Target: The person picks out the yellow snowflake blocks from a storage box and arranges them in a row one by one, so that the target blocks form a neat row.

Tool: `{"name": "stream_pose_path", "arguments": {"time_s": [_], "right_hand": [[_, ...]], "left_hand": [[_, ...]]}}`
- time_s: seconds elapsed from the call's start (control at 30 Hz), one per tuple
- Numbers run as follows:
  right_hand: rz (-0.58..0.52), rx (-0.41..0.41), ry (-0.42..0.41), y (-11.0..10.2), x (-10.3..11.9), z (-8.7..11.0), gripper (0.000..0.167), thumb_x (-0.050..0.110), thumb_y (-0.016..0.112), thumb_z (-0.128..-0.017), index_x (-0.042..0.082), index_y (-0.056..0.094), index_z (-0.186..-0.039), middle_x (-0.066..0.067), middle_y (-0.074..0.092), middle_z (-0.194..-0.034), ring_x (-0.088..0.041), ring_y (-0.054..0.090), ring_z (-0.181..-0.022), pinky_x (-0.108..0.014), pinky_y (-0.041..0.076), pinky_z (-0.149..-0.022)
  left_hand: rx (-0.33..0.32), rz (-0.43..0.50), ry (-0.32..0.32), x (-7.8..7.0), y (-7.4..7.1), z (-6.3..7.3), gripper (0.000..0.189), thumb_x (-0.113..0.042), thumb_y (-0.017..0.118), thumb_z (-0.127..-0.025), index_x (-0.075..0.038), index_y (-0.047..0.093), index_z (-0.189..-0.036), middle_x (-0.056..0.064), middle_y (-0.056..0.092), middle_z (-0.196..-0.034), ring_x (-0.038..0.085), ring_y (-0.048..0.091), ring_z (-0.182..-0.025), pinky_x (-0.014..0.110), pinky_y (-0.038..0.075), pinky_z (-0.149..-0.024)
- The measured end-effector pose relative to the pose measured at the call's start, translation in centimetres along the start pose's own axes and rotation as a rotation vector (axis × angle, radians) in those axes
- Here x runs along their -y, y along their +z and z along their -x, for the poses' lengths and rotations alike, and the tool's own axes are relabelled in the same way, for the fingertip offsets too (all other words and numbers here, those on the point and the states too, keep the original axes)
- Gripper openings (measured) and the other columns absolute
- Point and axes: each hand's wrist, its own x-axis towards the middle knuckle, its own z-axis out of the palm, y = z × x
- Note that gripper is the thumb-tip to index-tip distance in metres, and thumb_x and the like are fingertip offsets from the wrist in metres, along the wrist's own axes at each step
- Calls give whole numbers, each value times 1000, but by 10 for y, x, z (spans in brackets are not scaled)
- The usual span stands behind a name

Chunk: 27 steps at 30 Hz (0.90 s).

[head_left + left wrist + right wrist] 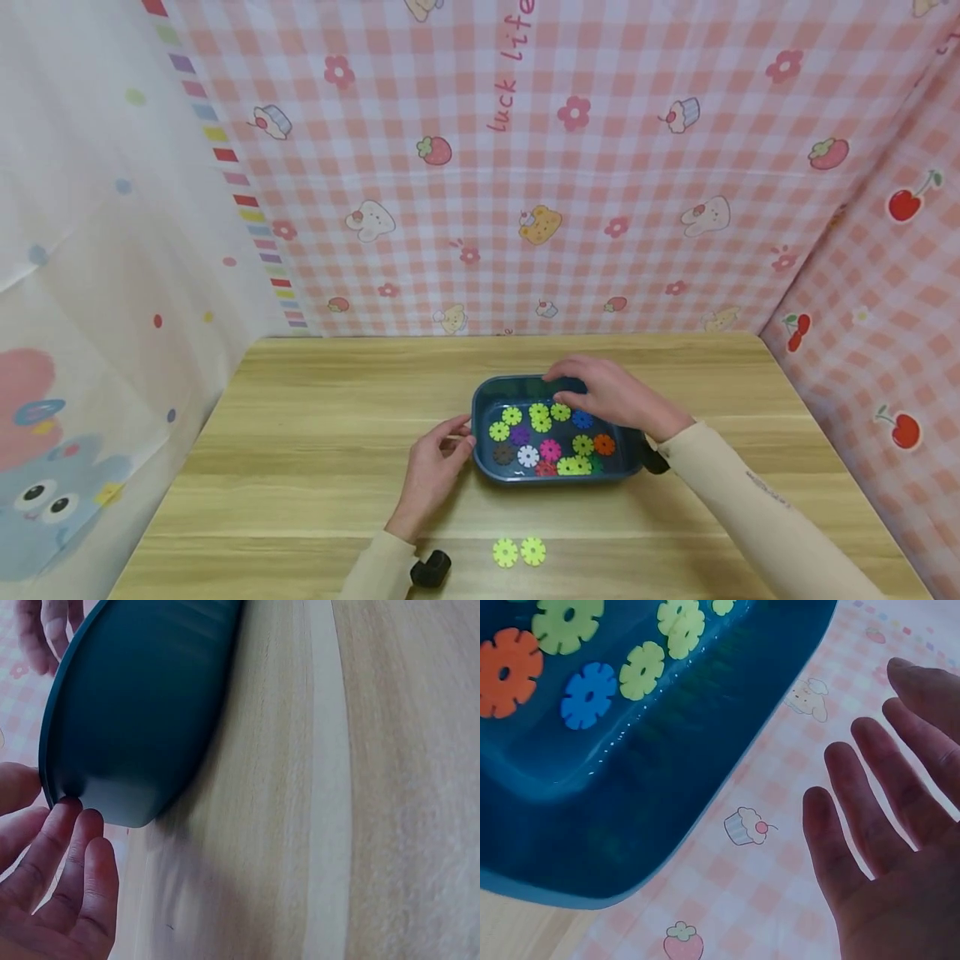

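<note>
- The dark teal, round-cornered plastic tray [517,390] sits on the pale wood-grain tabletop [337,433], a little right of its middle, with flat, notched plastic discs of many colours [589,706] scattered inside.
- The left hand [435,467] rests relaxed, gently bent fingers against the tray's left end; I see no fingertip hooked over the rim.
- The right hand [603,392] hovers above the far rim, toward the right, thumb well apart from loosely spread fingers and nothing in its grasp.
- Good handling, I'd judge, means the left hand steadying its end while the right dips fingertips first; flat pieces want a pinch at the notched edge, and overlapping ones could lift together.
- 2 yellow-green notched discs [506,545] lie side by side on the wood, on the person's side of the tray, so low sweeps there could scatter them.
- The black wrist mount [656,459] on the right arm sits close by the tray's right end and could knock it.
- The far table edge meets pink checked cloth [420,267]; more room for moving runs leftward.
</note>
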Motion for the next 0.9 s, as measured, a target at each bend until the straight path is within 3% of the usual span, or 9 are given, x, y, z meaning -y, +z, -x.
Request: {"name": "stream_pose_path", "arguments": {"time_s": [0.4, 0.67, 0.9], "right_hand": [[-50, 115, -62, 19, -4, -32, 34, 23, 73, -99, 10, 71, -130, -7, 67, -133, -28, 61, -126, -49, 52, -108], [-69, 181, -72, 39, -8, -44, 32, 19, 74, -98, 14, 72, -129, -3, 69, -131, -23, 62, -124, -44, 54, -105], [-139, 229, -90, 53, -14, -49, 34, 12, 73, -97, 7, 71, -131, -4, 70, -129, -23, 63, -123, -45, 54, -105]], "left_hand": [[24, -14, 36, 2, -2, 0, 37, -6, 68, -99, 1, 67, -135, 13, 71, -111, 24, 70, -97, 24, 60, -85], [31, -9, 32, 3, -1, 2, 37, -8, 68, -100, 0, 67, -135, 13, 71, -111, 22, 69, -96, 24, 60, -87], [27, -16, 50, 2, -2, 1, 36, -8, 68, -100, 1, 67, -134, 14, 70, -111, 23, 70, -95, 24, 60, -86]]}}
